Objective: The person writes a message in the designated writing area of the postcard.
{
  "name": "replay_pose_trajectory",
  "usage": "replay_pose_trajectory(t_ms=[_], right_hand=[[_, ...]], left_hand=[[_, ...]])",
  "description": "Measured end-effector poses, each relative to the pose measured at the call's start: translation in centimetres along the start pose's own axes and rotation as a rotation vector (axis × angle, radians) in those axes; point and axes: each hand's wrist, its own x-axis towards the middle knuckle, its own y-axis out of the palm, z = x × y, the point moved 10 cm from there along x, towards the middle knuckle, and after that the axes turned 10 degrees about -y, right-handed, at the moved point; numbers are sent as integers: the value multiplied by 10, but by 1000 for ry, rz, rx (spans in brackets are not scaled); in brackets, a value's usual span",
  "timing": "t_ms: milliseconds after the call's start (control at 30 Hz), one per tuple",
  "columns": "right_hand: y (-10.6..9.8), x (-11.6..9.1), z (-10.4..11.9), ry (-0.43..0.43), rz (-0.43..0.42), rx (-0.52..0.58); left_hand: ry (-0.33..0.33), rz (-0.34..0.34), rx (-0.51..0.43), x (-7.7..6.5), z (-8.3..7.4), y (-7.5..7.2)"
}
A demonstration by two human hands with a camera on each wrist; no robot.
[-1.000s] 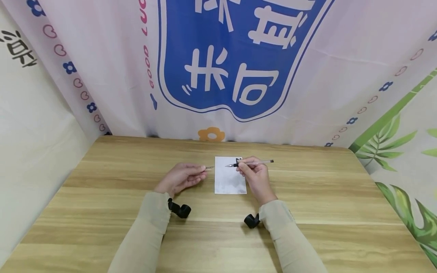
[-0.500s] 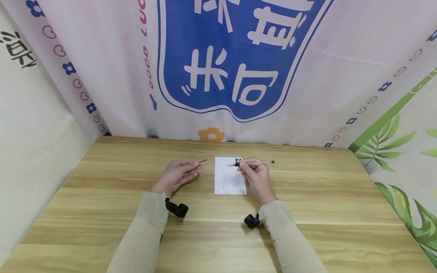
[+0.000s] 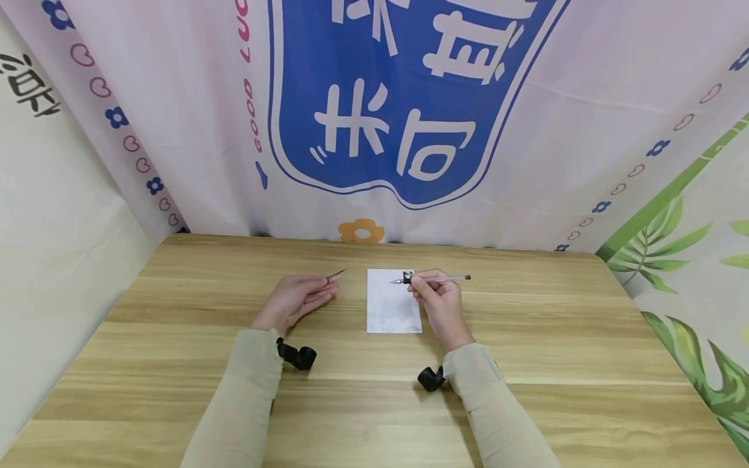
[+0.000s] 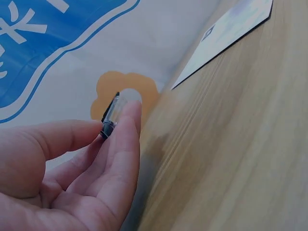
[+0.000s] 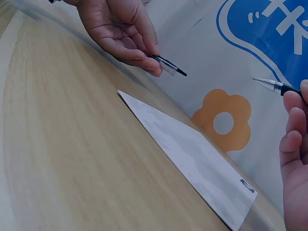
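My left hand pinches a clear pen cap with a black clip between thumb and fingers, a little left of the paper. In my right hand is a black gel pen, gripped near its tip, with the bare metal point aimed left over the paper. The white sheet lies on the table between the two hands, with a small dark mark at its upper right corner. From the right wrist view, the cap and the pen's silver tip stand well apart.
A wood-grain table spreads under both arms. Behind its far edge hangs a printed curtain with a blue sign and an orange flower. Black wrist cameras sit at both cuffs.
My left hand has moved left, away from the paper, and the cap now points more up and away. My right hand with the pen has hardly moved.
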Motion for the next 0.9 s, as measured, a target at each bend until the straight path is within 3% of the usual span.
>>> replay_pose_trajectory(t_ms=[433, 633, 900], right_hand=[[-6, 1, -4, 0, -45, 2], [-8, 0, -5, 12, -64, 14], [-11, 0, -7, 24, -100, -5]], left_hand=[[63, -135, 9, -4, -8, -22], [104, -194, 58, -8, -13, -27], [92, -253, 78, -10, -14, -33]])
